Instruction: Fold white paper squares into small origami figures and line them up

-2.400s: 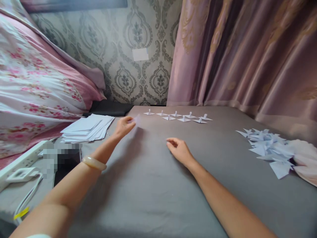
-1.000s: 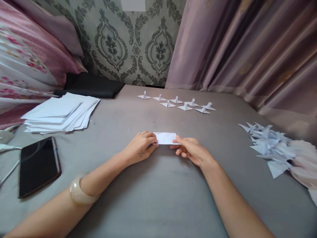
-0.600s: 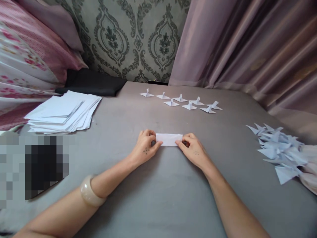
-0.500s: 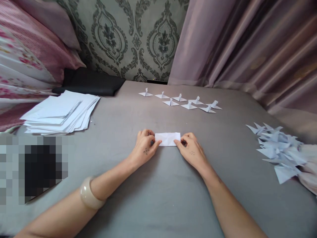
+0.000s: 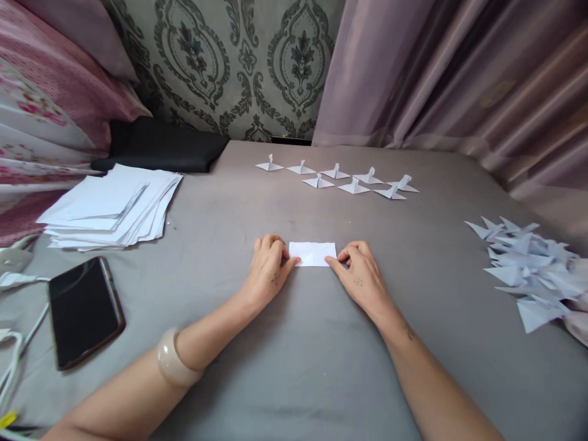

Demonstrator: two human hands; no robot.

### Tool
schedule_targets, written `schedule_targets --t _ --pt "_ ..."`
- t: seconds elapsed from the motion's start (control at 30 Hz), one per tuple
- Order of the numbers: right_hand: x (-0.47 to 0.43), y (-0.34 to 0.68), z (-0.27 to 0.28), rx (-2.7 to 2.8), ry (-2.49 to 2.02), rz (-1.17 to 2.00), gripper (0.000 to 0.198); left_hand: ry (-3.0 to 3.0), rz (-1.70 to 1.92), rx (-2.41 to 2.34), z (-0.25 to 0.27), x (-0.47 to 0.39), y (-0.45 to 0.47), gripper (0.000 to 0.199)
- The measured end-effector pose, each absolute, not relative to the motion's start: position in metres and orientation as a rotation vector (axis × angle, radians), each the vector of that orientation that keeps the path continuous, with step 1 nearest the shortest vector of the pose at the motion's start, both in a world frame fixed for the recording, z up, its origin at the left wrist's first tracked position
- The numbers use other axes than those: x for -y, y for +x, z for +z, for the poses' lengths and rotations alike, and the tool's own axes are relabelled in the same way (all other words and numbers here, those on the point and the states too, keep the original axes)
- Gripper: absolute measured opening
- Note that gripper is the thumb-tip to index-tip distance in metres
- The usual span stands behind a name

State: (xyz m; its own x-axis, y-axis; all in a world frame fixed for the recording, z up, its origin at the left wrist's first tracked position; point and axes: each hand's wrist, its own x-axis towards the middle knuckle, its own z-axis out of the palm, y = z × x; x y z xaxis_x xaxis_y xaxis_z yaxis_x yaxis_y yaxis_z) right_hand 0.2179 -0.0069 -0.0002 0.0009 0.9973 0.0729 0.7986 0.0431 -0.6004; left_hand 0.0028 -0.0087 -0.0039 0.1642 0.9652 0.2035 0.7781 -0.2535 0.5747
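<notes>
A small white sheet of paper [image 5: 313, 254], folded into a flat rectangle, lies on the grey cloth surface between my two hands. My left hand [image 5: 271, 263] pinches its left end, thumb along the lower left corner. At the opposite end, my right hand [image 5: 358, 266] grips the lower right corner with thumb and curled fingers. Both thumbs rest near the paper's bottom edge. The fingertips behind the paper are partly hidden.
Several folded paper birds [image 5: 353, 186] stand in two rows at the back. More folded paper pieces [image 5: 528, 263] are heaped at the right. On the left lie a stack of white paper [image 5: 110, 208], a phone [image 5: 85, 312], white cables [image 5: 18, 349] and a black folded item [image 5: 160, 144].
The camera view has shifted slightly. Both hands keep their hold on the paper's ends, and the paper looks a little flatter and smoother.
</notes>
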Motion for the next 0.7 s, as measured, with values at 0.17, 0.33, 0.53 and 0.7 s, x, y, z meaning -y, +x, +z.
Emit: schedule_targets --t 0.17,0.33,0.53,0.7 --pt "0.004 0.227 0.001 1.817 -1.747 0.655 0.021 2.393 0.634 -1.529 0.006 0.011 0.002 0.026" --pt "0.007 0.225 0.009 1.964 -1.65 0.617 0.011 2.6 0.454 -1.109 0.01 0.01 -0.002 0.034" --pt "0.013 0.215 0.01 2.184 -1.471 0.403 0.042 2.528 0.547 -1.182 0.01 0.004 0.0 0.032" --pt "0.006 0.216 0.006 1.918 -1.467 0.542 0.038 2.63 0.535 -1.146 0.012 0.001 0.002 0.031"
